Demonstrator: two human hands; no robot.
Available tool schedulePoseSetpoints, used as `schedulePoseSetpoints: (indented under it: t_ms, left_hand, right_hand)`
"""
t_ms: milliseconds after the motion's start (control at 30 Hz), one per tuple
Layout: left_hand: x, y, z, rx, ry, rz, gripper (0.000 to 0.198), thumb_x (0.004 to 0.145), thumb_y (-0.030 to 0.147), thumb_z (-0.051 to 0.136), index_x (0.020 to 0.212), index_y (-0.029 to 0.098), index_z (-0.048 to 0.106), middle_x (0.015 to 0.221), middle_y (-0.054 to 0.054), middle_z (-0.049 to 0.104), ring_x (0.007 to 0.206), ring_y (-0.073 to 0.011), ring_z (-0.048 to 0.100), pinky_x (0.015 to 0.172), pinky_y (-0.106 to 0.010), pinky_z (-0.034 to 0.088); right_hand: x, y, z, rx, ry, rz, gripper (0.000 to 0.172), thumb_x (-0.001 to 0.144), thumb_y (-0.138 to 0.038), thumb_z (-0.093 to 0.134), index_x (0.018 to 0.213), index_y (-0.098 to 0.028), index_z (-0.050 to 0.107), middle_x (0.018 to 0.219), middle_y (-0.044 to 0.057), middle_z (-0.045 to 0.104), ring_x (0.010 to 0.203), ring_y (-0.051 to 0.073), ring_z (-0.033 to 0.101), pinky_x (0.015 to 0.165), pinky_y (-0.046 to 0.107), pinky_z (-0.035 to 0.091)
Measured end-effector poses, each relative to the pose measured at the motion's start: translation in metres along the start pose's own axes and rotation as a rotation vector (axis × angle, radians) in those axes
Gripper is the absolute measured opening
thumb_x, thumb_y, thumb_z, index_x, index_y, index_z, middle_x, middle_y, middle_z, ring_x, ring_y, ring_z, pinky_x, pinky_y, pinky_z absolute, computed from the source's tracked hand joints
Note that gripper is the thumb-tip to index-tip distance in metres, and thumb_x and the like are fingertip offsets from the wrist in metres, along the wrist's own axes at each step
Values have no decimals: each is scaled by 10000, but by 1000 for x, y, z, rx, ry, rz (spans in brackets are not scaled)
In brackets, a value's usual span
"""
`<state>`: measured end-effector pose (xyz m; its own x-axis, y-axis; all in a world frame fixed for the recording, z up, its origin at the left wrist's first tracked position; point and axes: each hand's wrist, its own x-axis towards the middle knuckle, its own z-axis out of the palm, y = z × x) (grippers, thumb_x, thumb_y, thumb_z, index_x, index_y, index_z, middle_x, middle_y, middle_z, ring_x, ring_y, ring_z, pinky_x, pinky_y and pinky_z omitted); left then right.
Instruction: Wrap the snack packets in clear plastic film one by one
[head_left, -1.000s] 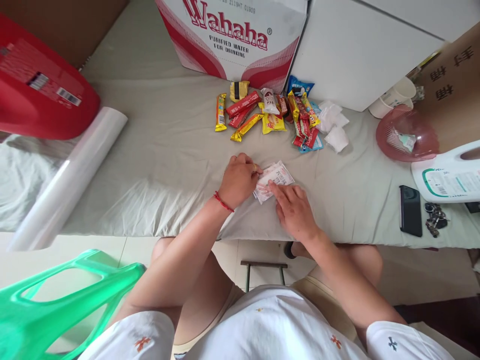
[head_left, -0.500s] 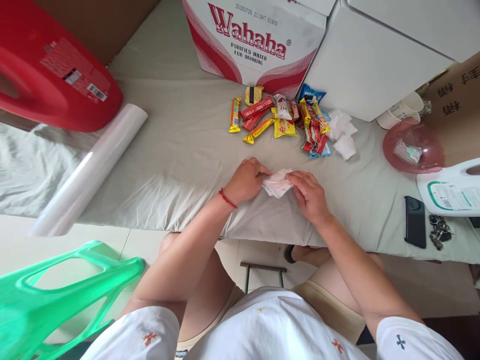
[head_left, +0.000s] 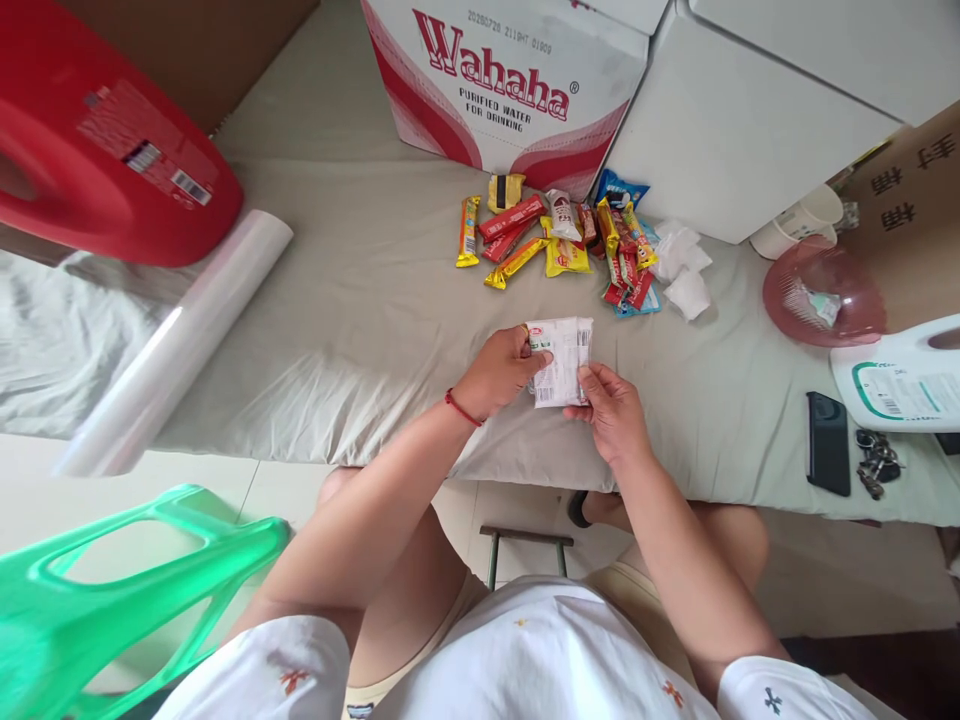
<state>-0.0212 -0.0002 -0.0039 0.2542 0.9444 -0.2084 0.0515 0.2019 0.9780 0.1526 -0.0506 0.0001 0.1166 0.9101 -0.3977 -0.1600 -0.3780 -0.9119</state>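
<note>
Between my hands is a flat white printed packet with barcodes and a small red logo, its kind not plain. My left hand grips its left edge, thumb on top. At the lower right corner my right hand pinches the same packet. Beyond the hands lies a pile of wrapped snacks: red bars, a yellow packet, a white-and-brown packet and a blue packet. Several crumpled white pieces lie at the pile's right.
A Wahaha carton stands behind the snacks. At left are a red jug, a clear film roll and a green stool. On the right lie a pink bowl, white jug, phone and keys.
The white packet, crumpled or folded-looking before, now shows its flat printed face. My right hand has shifted down to its lower right corner, and my left thumb now lies over its face.
</note>
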Motion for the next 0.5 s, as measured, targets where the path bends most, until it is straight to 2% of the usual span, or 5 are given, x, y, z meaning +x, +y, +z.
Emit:
schedulePoseSetpoints:
  t_ms: [67,133,300,400,500]
  left_hand:
    - [1,-4,1,32,38,-44,216,833,339,755,974,177,729,841,-49,763,814,-216,711,720,-326,581]
    - [1,-3,3,-17,50,-98,188,842,337,743,928,173,716,792,-35,741,747,-190,691,680,-308,569]
    - [-5,-1,15,-194,-129,-134,154,830,214,689,973,180,734,857,-35,775,764,-169,713,763,-316,587]
    - [-6,-5,18,-100,-68,-149,182,798,140,657,950,166,753,810,-40,774,711,-169,698,723,-313,581]
    - [-4,-8,17,-42,8,-145,163,809,134,640,924,148,754,761,-36,751,656,-151,662,666,-287,555]
  right_hand:
    - [-1,0,-1,-52,-21,-18,499,683,-577,882,1006,-208,786,907,35,765,721,160,672,509,245,570]
    - [1,1,-1,-69,38,-69,481,688,-562,875,992,-200,787,842,24,748,668,146,641,461,225,517]
    - [8,10,-6,-49,220,-175,420,702,-527,869,933,-190,773,757,1,705,599,120,564,410,209,434]
    - [6,13,-9,-151,186,-220,399,783,-542,822,1002,-210,788,840,18,742,647,140,594,452,234,489]
    - [2,11,-12,-202,75,-222,417,823,-552,784,1098,-240,783,1002,36,781,791,186,684,569,279,587]
